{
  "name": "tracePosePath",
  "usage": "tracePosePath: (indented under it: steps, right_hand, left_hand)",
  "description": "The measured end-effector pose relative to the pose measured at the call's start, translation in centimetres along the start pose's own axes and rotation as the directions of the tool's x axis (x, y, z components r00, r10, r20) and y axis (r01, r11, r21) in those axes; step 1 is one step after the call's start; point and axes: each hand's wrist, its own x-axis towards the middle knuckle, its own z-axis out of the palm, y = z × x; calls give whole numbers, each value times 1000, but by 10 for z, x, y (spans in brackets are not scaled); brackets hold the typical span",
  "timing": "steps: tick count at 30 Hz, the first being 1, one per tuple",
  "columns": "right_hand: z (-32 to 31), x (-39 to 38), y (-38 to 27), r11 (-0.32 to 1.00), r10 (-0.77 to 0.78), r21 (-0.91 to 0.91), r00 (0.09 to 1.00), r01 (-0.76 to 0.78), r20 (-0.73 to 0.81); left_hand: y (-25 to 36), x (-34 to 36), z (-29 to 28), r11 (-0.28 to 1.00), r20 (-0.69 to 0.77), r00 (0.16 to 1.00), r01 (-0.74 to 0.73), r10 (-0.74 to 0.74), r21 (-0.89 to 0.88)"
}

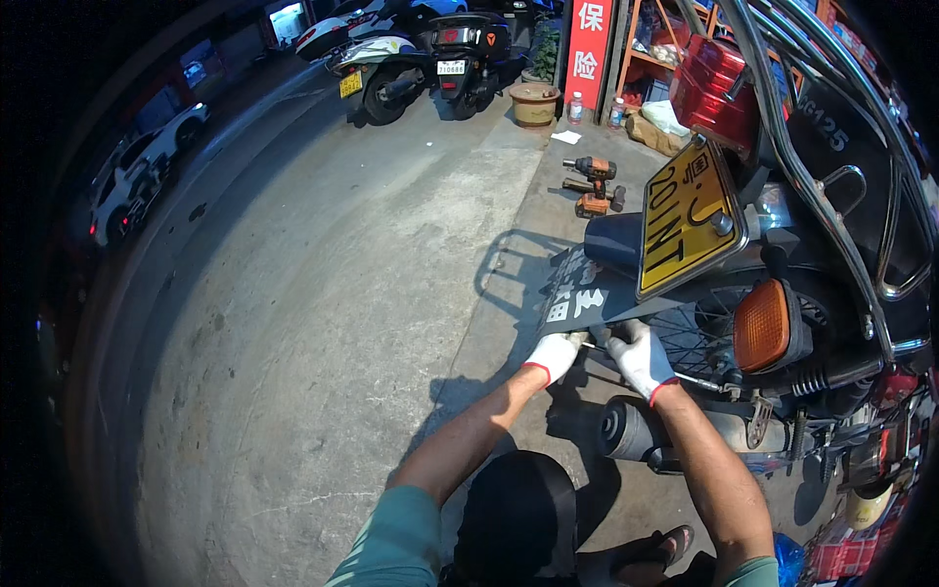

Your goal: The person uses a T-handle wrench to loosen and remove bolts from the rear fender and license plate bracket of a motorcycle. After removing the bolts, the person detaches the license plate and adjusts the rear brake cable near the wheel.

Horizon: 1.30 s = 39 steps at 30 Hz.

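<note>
Mud flap: the dark one with white lettering (597, 303), at the tail of the motorcycle (841, 186), just below the rear fender (614, 245) and number plate (690, 220).
Left glove: white left hand (555, 356) with fingers curled in at the flap's near-left corner. Can't tell if it's pinching the flap or the shiny metal bit (585, 344) poking out beside it.
Right glove: right hand (641, 360) is bent in under the flap's near edge, fingertips hidden, so no clue what it's grasping, if anything.
Flap vs hands: this is the bit that matters, imo. The flap lies just beyond both gloves, near edge running from the left glove past the right toward the wheel spokes (699, 328). Left is nearer the free corner, right nearer the wheel. Full long axis? Fender and plate hide too much.
Muffler: silvery (636, 428), just below the right glove.
</note>
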Motion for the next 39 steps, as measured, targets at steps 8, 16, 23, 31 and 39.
tracePosePath:
  steps: [8,16,23,31,39]
  right_hand:
    - [10,5,41,867,104,-498,967,28,235]
    - [9,8,34,869,185,-493,956,-50,229]
    - [16,6,18,886,148,-462,972,-48,184]
    - [17,-11,-43,787,131,594,986,-166,101]
    - [3,-12,-36,729,124,662,985,-174,122]
  left_hand:
    - [15,8,-6,939,308,901,340,-307,-59]
    - [29,-33,-24,835,73,928,-362,366,415]
    - [44,-43,-33,641,104,721,-664,685,384]
    - [-5,1,1,755,428,880,422,-207,-503]
    - [-3,-9,-7,921,99,986,161,-134,-355]
